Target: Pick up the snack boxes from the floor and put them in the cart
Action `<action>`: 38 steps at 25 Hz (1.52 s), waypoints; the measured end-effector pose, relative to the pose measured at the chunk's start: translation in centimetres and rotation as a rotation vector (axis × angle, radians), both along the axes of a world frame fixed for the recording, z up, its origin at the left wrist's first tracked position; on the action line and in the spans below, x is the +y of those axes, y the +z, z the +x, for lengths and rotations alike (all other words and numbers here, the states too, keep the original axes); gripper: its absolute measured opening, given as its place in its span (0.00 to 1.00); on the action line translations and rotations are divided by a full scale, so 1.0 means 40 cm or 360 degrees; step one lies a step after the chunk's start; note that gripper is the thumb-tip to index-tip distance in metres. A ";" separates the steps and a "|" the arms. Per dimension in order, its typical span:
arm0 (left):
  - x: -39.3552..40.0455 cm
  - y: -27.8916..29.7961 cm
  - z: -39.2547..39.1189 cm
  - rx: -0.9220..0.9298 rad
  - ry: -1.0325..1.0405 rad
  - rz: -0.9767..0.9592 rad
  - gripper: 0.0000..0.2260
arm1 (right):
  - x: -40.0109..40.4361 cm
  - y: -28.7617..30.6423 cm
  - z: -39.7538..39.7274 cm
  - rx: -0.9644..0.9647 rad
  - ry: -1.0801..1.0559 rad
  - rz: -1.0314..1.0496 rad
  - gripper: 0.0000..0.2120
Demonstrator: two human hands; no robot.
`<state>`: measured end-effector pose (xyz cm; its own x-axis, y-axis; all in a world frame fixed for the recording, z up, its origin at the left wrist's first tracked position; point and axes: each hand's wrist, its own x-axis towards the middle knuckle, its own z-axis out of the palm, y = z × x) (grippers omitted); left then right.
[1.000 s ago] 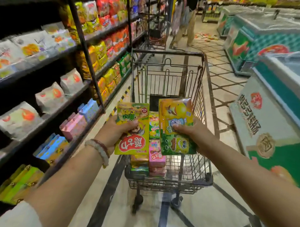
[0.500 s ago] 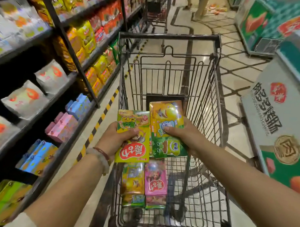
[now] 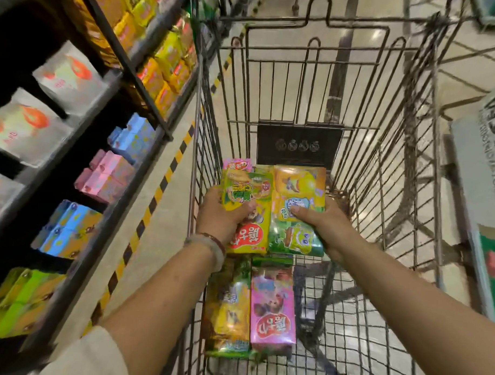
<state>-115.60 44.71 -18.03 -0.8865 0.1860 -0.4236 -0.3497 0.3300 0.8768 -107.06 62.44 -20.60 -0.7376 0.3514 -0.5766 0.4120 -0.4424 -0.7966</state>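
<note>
Glossy cardboard boxes, a pink one and a yellow one, lie flat in the wire cart. Above them, the left hand clamps a yellow-green snack box and the right hand an orange-green box, fingers apparently wrapped behind. Best lowered flat, edges aligned, before release.

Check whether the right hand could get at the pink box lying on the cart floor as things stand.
Probably not yet: the right hand is full, holding a green and orange box. The pink box lies uncovered in the cart, directly below.
</note>
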 end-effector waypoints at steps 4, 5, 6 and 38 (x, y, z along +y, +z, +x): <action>0.040 -0.093 -0.008 0.0092 0.0086 -0.0232 0.29 | 0.000 -0.126 -0.034 -0.0127 -0.0024 0.0015 0.21; 0.043 -0.122 -0.016 0.0112 0.0074 -0.0298 0.31 | -0.001 -0.147 -0.042 -0.0148 0.0015 0.0039 0.21; 0.048 -0.148 -0.024 0.0150 0.0036 -0.0406 0.31 | -0.002 -0.172 -0.051 -0.0193 0.0061 0.0079 0.22; 0.133 -0.323 -0.147 0.0586 -0.0528 -0.1335 0.23 | -0.029 -0.305 -0.235 -0.0060 0.0275 0.1731 0.29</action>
<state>-121.48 50.05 -30.94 -0.9469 0.2146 -0.2393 0.1228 0.9296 0.3476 -116.46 61.27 -32.82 -0.8141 0.5790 -0.0447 0.4328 0.5536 -0.7115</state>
